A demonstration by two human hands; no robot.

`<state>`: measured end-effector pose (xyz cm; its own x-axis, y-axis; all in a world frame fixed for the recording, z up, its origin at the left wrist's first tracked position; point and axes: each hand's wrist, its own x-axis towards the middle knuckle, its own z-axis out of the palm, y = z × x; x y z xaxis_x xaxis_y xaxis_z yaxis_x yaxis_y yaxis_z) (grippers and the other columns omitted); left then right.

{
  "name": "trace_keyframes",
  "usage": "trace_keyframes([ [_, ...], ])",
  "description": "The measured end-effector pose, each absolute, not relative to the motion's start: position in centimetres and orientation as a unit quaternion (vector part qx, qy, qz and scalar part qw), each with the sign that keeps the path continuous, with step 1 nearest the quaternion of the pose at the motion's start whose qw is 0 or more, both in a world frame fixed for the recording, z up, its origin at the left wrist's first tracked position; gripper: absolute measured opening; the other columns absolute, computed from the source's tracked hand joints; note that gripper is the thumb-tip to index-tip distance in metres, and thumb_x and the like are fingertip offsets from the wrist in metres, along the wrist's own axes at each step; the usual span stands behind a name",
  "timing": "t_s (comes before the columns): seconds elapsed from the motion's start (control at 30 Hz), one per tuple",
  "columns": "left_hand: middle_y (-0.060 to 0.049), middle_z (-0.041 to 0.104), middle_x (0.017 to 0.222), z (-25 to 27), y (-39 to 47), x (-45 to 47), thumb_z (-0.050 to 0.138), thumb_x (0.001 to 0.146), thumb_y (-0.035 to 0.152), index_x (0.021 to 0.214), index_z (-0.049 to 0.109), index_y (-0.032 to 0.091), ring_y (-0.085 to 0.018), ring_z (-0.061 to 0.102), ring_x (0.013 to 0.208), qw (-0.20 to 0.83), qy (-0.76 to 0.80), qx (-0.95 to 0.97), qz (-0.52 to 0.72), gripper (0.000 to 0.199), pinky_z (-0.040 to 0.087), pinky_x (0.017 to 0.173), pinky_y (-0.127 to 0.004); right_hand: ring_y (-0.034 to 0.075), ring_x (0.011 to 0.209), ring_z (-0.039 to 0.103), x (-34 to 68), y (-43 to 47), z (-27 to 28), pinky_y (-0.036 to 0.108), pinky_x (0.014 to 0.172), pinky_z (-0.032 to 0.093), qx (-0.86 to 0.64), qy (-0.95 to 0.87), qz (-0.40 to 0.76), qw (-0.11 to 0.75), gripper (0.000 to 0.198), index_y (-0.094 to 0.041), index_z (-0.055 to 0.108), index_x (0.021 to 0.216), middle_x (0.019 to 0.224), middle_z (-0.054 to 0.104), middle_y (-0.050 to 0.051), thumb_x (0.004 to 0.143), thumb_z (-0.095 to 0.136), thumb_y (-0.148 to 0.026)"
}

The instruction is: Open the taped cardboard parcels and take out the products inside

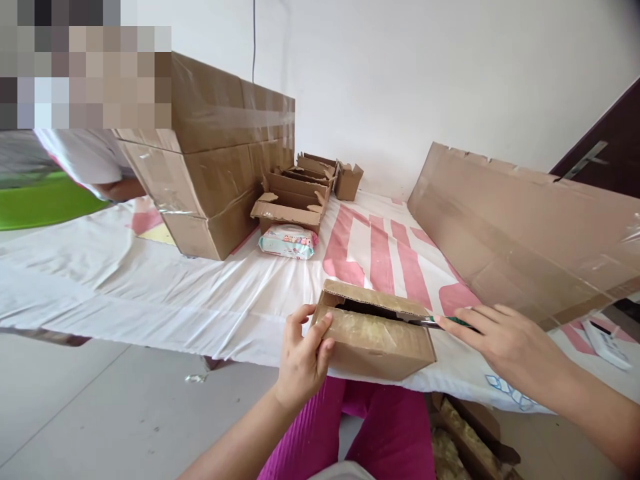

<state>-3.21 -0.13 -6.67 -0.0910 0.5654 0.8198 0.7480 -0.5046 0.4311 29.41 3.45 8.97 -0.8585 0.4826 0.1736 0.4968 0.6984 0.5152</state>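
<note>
A small brown cardboard box [380, 360] with shiny tape on top lies near the table's front edge, one top flap raised along a dark gap. My left hand [306, 350] grips the box's left end, fingers and thumb bent around its corner. At the right end, my right hand [505, 337] is closed around a green-handled knife [427, 323]. Its metal blade reaches into the gap under the flap; the tip is hidden. Most of the handle is covered by my fingers.
Stacked taped cartons [215, 167] stand left, near another person's arm [117, 189]. Behind are opened boxes [293, 197] and a wipes pack [289, 242]. A large cardboard sheet [525, 227] leans right, near a white object [606, 343]. Torn cardboard [470, 433] lies below the table.
</note>
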Motion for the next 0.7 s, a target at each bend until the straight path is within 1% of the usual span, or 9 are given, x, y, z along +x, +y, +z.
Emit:
trace_keyframes([
  [0.07,-0.014,0.046,0.122,-6.7,-0.2,-3.1,0.042,0.097,0.029,0.122,0.056,0.02,-0.024,0.05,0.105,0.081,-0.492,-0.666,-0.555,0.03,0.049,0.089,-0.042,0.021,0.095,0.061,31.2,3.4,8.4,0.036,0.079,0.044,-0.283,-0.918,-0.275,0.031,0.049,-0.025,0.059,0.126,0.108,0.068,0.005,0.088,0.039,-0.002],
  [0.17,-0.014,0.046,0.122,-6.8,-0.1,-3.0,0.043,0.097,0.027,0.122,0.055,0.019,-0.024,0.05,0.105,0.081,-0.493,-0.663,-0.558,0.03,0.049,0.09,-0.041,0.02,0.097,0.064,33.7,3.8,6.9,0.035,0.083,0.048,-0.354,-0.898,-0.237,0.108,0.038,-0.028,0.056,0.13,0.114,0.068,0.003,0.094,0.048,-0.021],
  [0.23,-0.014,0.045,0.122,-6.8,-0.1,-2.8,0.043,0.097,0.027,0.122,0.055,0.019,-0.024,0.05,0.107,0.079,-0.494,-0.659,-0.561,0.029,0.049,0.089,-0.041,0.021,0.1,0.065,35.0,4.4,5.0,0.034,0.084,0.051,-0.432,-0.869,-0.176,0.166,0.039,-0.028,0.053,0.132,0.118,0.068,0.004,0.094,0.051,-0.032],
  [0.33,-0.014,0.046,0.121,-6.8,-0.1,-2.6,0.042,0.097,0.027,0.122,0.055,0.02,-0.024,0.051,0.108,0.075,-0.5,-0.651,-0.566,0.03,0.05,0.088,-0.041,0.024,0.107,0.065,35.9,5.7,0.6,0.035,0.085,0.053,-0.531,-0.814,-0.079,0.224,0.043,-0.023,0.053,0.132,0.122,0.067,0.008,0.091,0.051,-0.038],
  [0.4,-0.013,0.046,0.121,-6.8,-0.1,-2.4,0.042,0.097,0.027,0.122,0.055,0.02,-0.024,0.052,0.109,0.071,-0.505,-0.647,-0.567,0.03,0.05,0.088,-0.041,0.026,0.106,0.066,35.5,6.5,-3.0,0.038,0.085,0.054,-0.576,-0.784,-0.034,0.23,0.044,-0.02,0.057,0.127,0.12,0.068,0.011,0.089,0.05,-0.04],
  [0.43,-0.013,0.046,0.121,-6.8,-0.2,-2.4,0.042,0.097,0.027,0.122,0.055,0.02,-0.024,0.052,0.109,0.071,-0.506,-0.646,-0.567,0.03,0.05,0.088,-0.041,0.026,0.104,0.067,35.1,6.9,-4.7,0.039,0.085,0.055,-0.588,-0.778,-0.017,0.22,0.044,-0.019,0.058,0.126,0.117,0.069,0.011,0.088,0.049,-0.04],
  [0.53,-0.014,0.046,0.123,-6.7,-0.4,-2.5,0.041,0.097,0.028,0.123,0.055,0.02,-0.024,0.051,0.109,0.071,-0.504,-0.65,-0.564,0.031,0.05,0.089,-0.041,0.027,0.1,0.066,33.6,7.4,-9.1,0.043,0.088,0.053,-0.581,-0.795,-0.017,0.173,0.042,-0.017,0.063,0.119,0.109,0.07,0.011,0.083,0.048,-0.031],
  [0.63,-0.014,0.047,0.124,-6.5,-0.6,-2.8,0.042,0.097,0.028,0.125,0.054,0.021,-0.025,0.051,0.109,0.066,-0.5,-0.659,-0.557,0.032,0.05,0.088,-0.041,0.032,0.101,0.064,32.6,7.5,-10.8,0.048,0.082,0.053,-0.559,-0.814,-0.067,0.143,0.041,-0.018,0.065,0.116,0.112,0.069,0.013,0.078,0.05,-0.024],
  [0.7,-0.014,0.047,0.124,-6.2,-0.6,-2.9,0.043,0.097,0.028,0.126,0.053,0.021,-0.025,0.051,0.108,0.062,-0.501,-0.663,-0.554,0.032,0.051,0.087,-0.041,0.035,0.101,0.063,32.2,7.4,-10.1,0.049,0.077,0.054,-0.527,-0.828,-0.094,0.165,0.039,-0.018,0.063,0.116,0.114,0.067,0.015,0.08,0.05,-0.024],
])
